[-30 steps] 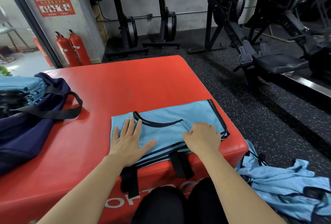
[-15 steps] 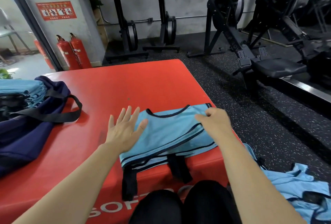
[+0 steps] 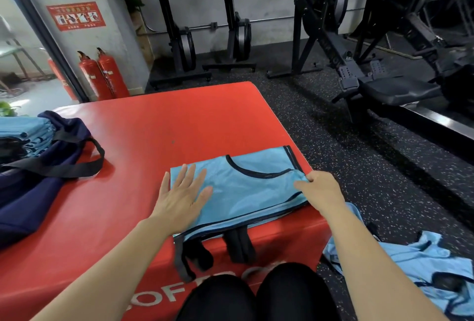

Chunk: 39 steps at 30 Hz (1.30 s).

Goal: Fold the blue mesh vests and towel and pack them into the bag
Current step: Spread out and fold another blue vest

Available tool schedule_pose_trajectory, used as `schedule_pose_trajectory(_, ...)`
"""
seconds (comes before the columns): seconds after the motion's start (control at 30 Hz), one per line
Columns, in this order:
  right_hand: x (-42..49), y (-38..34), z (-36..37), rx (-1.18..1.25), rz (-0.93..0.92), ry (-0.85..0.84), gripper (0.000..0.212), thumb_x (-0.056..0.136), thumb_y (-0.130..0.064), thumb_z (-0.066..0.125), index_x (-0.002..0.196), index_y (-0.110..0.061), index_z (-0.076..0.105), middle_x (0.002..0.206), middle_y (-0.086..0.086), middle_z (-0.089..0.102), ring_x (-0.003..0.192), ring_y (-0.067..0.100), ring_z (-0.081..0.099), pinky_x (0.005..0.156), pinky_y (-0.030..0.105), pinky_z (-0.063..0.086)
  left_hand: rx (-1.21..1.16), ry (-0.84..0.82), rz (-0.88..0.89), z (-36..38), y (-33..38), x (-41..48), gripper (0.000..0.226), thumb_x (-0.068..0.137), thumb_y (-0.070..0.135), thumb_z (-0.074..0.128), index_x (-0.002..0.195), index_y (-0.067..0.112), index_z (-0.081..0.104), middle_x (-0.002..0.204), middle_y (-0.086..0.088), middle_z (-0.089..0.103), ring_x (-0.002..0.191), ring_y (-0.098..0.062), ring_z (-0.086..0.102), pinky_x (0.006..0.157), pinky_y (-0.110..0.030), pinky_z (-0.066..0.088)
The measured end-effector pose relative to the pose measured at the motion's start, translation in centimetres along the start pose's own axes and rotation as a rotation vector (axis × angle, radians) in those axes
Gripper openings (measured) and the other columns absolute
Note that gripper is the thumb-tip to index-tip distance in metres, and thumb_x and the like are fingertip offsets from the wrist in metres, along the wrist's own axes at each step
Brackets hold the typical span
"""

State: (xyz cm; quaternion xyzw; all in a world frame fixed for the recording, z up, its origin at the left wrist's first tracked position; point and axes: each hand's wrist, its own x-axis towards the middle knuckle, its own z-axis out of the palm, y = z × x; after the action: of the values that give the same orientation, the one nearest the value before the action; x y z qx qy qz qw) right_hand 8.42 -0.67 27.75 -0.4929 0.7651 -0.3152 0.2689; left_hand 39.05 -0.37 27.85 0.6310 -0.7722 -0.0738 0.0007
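A blue mesh vest (image 3: 246, 190) with dark trim lies folded on the near right part of the red padded box (image 3: 159, 125), its black straps hanging over the front edge. My left hand (image 3: 182, 197) presses flat on the vest's left side, fingers spread. My right hand (image 3: 320, 190) pinches the vest's right edge. At the far left sits the navy bag (image 3: 38, 182), open, with folded blue vests (image 3: 25, 131) stacked in it.
More blue vests (image 3: 415, 264) lie in a heap on the speckled floor at my right. Rowing machines (image 3: 372, 64) stand behind and to the right of the box. Two red fire extinguishers (image 3: 102, 74) stand by the wall at the left.
My right hand went from pressing the vest's near edge to lifting its right side and laying it across; it now pinches the right edge. My left hand slid further onto the vest.
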Motion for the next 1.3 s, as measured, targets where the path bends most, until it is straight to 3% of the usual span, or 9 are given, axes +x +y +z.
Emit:
schedule_pose_trajectory(0.3,0.1,0.8,-0.1,-0.028,-0.025,0.006,0.035,0.078,-0.020,0.063,0.057,-0.017,0.035,0.055,-0.002,0.037,0.056,0.020,0.036,0.056,0.033,0.029,0.147,-0.071,0.087,2.5,1.1,-1.6,0.101,0.068,0.087,-0.018,0.153,0.033,-0.017,0.162,-0.001,-0.022,0.147,-0.017,-0.025,0.120,-0.042,-0.015)
schedule_pose_trajectory(0.53,-0.8,0.2,-0.5,-0.090,-0.008,0.030,0.019,0.082,-0.027,0.062,0.071,-0.017,0.050,0.068,-0.002,0.051,0.070,0.023,0.050,0.065,0.033,0.040,0.096,-0.053,0.113,0.2,3.3,0.4,0.122,0.051,0.096,-0.019,0.156,0.036,-0.003,0.164,0.001,-0.011,0.151,-0.016,-0.013,0.121,-0.044,0.006)
schedule_pose_trajectory(0.63,-1.5,-1.1,-0.4,-0.296,-0.059,0.199,0.021,0.087,-0.034,0.061,0.102,-0.020,0.059,0.097,0.001,0.062,0.099,0.027,0.054,0.086,0.039,0.041,0.091,-0.071,0.137,-0.1,5.1,2.4,0.121,0.051,0.096,-0.017,0.156,0.036,-0.003,0.164,0.000,-0.011,0.150,-0.017,-0.014,0.122,-0.047,0.004)
schedule_pose_trajectory(0.77,-2.1,-3.3,0.8,-0.570,-0.372,0.552,0.029,0.070,-0.028,0.077,0.090,-0.013,0.063,0.092,0.010,0.062,0.090,0.032,0.056,0.074,0.040,0.042,0.143,-0.159,0.116,0.1,6.7,4.0,0.122,0.054,0.099,0.008,0.155,0.032,-0.010,0.163,-0.003,-0.018,0.149,-0.019,-0.021,0.120,-0.054,-0.005)
schedule_pose_trajectory(0.8,-2.3,-3.8,1.3,-0.595,-0.506,0.539,0.029,0.069,-0.026,0.077,0.090,-0.013,0.063,0.090,0.010,0.062,0.088,0.033,0.057,0.072,0.040,0.043,0.158,-0.173,0.105,0.2,6.9,4.2,0.126,0.052,0.101,0.012,0.155,0.031,-0.012,0.162,-0.003,-0.020,0.148,-0.019,-0.022,0.119,-0.056,-0.007)
schedule_pose_trajectory(0.87,-2.3,-4.2,3.0,-0.615,-0.690,0.176,0.039,0.084,-0.035,0.067,0.113,-0.010,0.061,0.117,0.013,0.059,0.113,0.034,0.054,0.089,0.043,0.043,0.169,-0.187,0.089,0.8,7.2,4.5,0.132,0.049,0.103,0.018,0.154,0.031,-0.016,0.161,-0.004,-0.024,0.147,-0.019,-0.025,0.117,-0.059,-0.008)
schedule_pose_trajectory(0.97,-2.0,-2.3,4.1,-0.713,-0.522,-0.326,0.073,0.099,-0.056,0.032,0.155,-0.013,0.013,0.163,0.010,0.004,0.151,0.023,0.000,0.121,0.041,0.005,0.156,-0.178,0.088,1.5,7.2,4.7,0.135,0.046,0.105,0.021,0.153,0.032,-0.019,0.159,-0.004,-0.029,0.145,-0.019,-0.030,0.115,-0.063,-0.009)
schedule_pose_trajectory(1.07,-1.0,0.4,3.1,-0.739,-0.403,-0.260,0.080,0.097,-0.065,0.021,0.156,-0.017,-0.004,0.163,0.003,-0.015,0.149,0.016,-0.018,0.121,0.040,-0.009,0.150,-0.169,0.082,1.8,7.2,4.8,0.140,0.039,0.107,0.016,0.152,0.032,-0.022,0.158,-0.004,-0.032,0.144,-0.019,-0.033,0.113,-0.065,-0.012)
schedule_pose_trajectory(1.3,-0.8,1.1,2.7,-0.734,-0.372,-0.286,0.081,0.097,-0.065,0.018,0.155,-0.016,-0.011,0.161,0.000,-0.020,0.148,0.018,-0.021,0.121,0.039,-0.009,0.158,-0.172,0.080,2.0,7.3,4.9,0.137,0.042,0.107,0.016,0.149,0.035,-0.026,0.158,-0.005,-0.031,0.143,-0.020,-0.034,0.113,-0.066,-0.012)
